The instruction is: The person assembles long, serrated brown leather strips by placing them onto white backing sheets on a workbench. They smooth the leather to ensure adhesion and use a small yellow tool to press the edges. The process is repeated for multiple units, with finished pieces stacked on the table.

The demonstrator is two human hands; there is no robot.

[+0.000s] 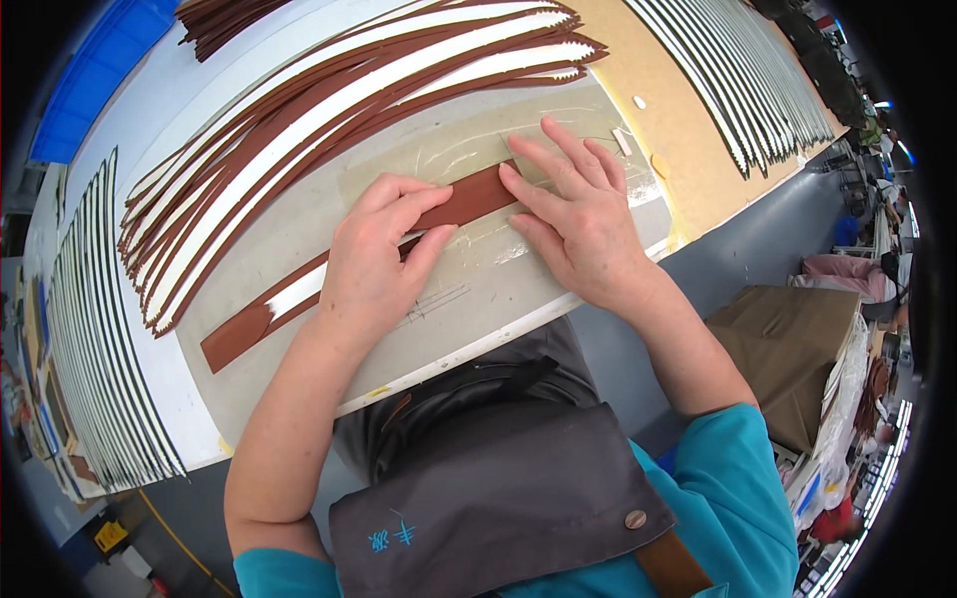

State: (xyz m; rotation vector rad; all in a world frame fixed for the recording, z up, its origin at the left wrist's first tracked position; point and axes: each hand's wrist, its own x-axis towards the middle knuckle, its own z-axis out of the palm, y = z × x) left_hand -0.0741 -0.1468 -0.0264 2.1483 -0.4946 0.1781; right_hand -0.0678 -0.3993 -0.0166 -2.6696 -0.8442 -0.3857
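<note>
A brown leather-like strip [467,196] with a white inner band lies slantwise on the grey work board [478,289]. My left hand [371,259] is closed on it near its right part, thumb at the near edge and fingers at the far edge. At the strip's right end, my right hand [583,219] touches the brown end piece with its index fingertip. The right thumb is close to the near corner, and the other fingers are stretched out and spread. The strip's left end [234,339] rests flat on the board. Its middle is partly hidden under my left hand.
Beyond the board lies a pile of brown and white strips [329,130]. Rows of dark-edged pale strips stand left [115,339] and far right [738,80]. A blue bin [95,80] is at the far left, a brown-covered box [788,349] beyond the table's right edge.
</note>
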